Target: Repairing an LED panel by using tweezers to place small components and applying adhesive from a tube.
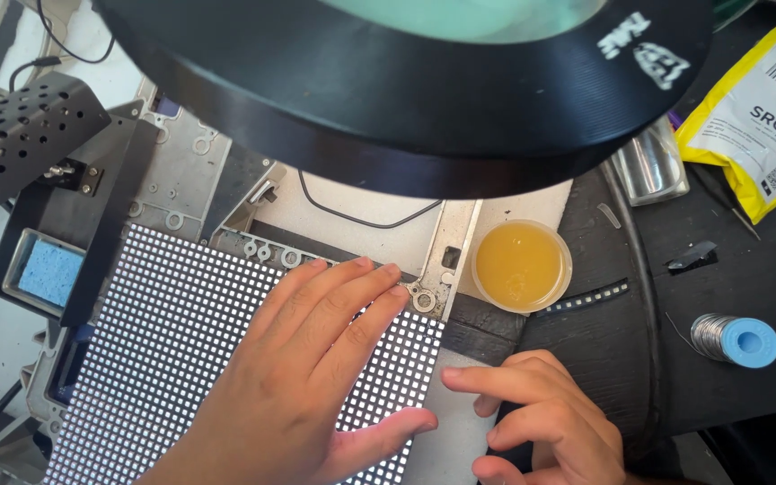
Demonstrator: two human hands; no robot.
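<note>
Panel [181,341]: I see a lit grid lying flat on the bench.
Left hand [307,377]: open, fingers flat on panel.
Right hand [541,422]: loosely curled, empty, forefinger at panel's edge.
Cup [523,267]: amber, just beyond panel.

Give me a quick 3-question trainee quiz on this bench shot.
1. True or false: the left hand lies flat on the grid panel.
2. What colour is the stuff in the small round cup? A blue, B amber, C green.
3. Which thing lies right of the right hand, on the dark mat?

Key: 1 true. 2 B. 3 the solder spool with its blue core.
</note>
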